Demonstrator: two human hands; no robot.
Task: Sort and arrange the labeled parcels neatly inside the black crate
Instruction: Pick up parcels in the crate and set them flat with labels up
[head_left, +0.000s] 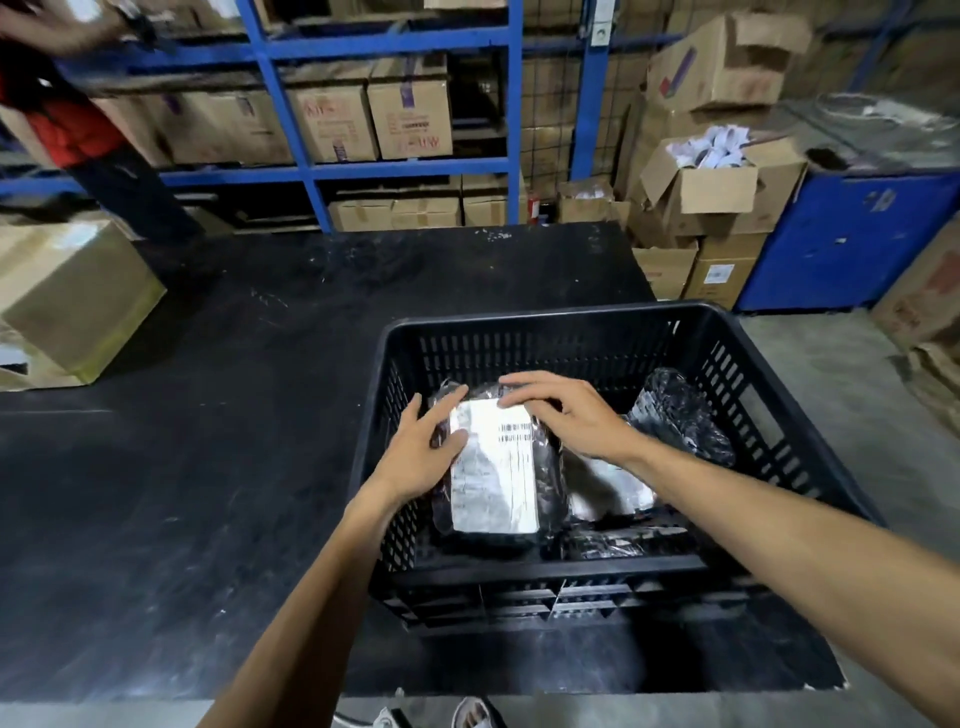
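A black slotted crate (566, 319) stands on the right part of a black table. Inside it on the left lies a black parcel with a white label (493, 478) facing up. My left hand (423, 449) holds its left edge, thumb on the label. My right hand (563, 413) rests fingers-down on its far top edge. A second labeled parcel (608, 488) lies beside it, partly under my right forearm. A third black parcel (680, 415) leans against the crate's right wall. Another dark wrapped parcel (618, 545) lies near the front wall.
The black table (234, 415) stretches left of the crate. A tape-wrapped cardboard box (72, 296) sits at its left edge. Blue shelving with cartons (363, 119) stands behind. A person in red (67, 119) stands far left. Open cartons (717, 182) and a blue bin (852, 239) are at right.
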